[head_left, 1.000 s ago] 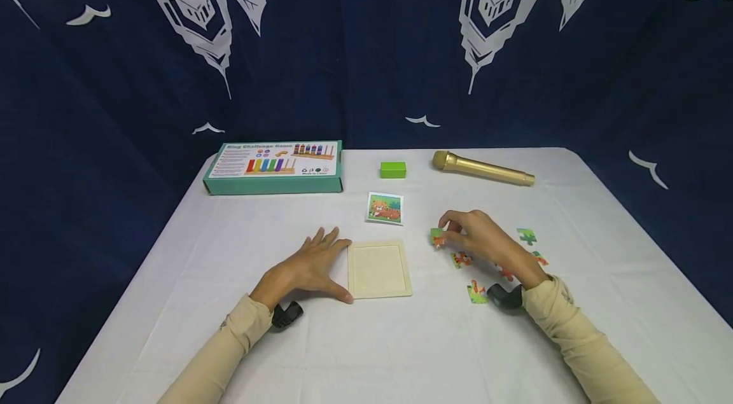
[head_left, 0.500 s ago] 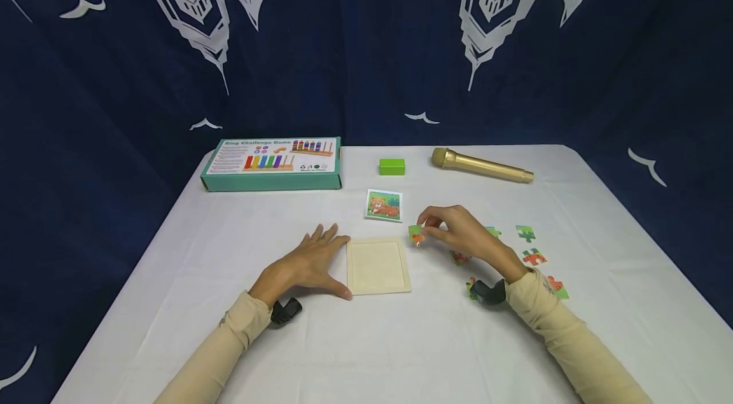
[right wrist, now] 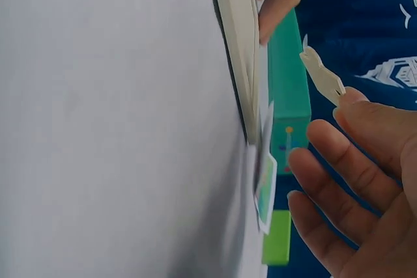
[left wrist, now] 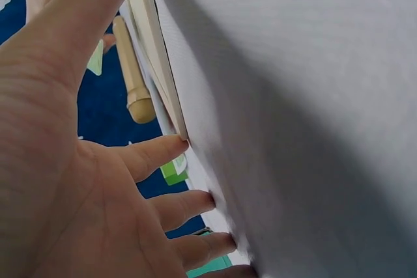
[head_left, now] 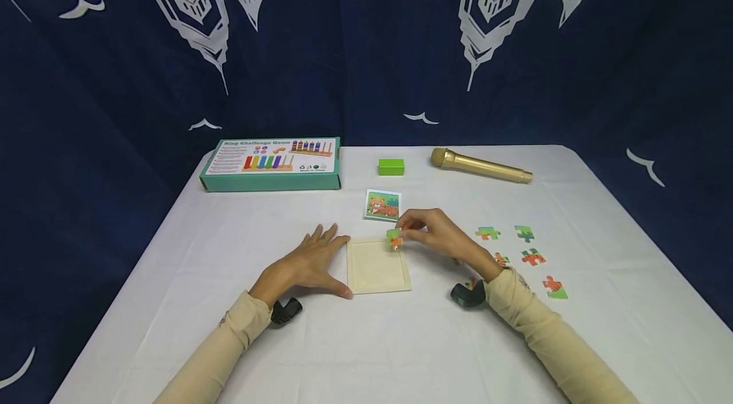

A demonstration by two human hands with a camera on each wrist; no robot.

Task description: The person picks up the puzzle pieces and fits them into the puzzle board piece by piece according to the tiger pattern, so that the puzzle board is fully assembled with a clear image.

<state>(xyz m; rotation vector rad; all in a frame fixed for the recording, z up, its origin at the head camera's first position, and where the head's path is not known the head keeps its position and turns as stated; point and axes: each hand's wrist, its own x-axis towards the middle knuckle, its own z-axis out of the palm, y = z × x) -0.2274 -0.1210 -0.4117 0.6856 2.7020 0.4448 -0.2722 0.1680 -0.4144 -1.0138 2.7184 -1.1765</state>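
Note:
My right hand pinches a green and orange jigsaw piece over the top right corner of a pale wooden puzzle tray. In the right wrist view the piece shows edge-on, between thumb and fingertips, above the tabletop. My left hand lies spread at the tray's left side, its thumb and index fingertip touching the frame's edge. Behind the tray stands a small picture card of an orange animal. Several loose jigsaw pieces lie to the right, some partly hidden by my right arm.
A teal game box lies at the back left of the white table. Beside it is a green block. A gold microphone lies at the back right. Dark blue patterned cloth hangs behind.
My right hand has carried the jigsaw piece leftward from near the loose pieces to over the tray's corner. The left hand has stayed at the tray's edge.

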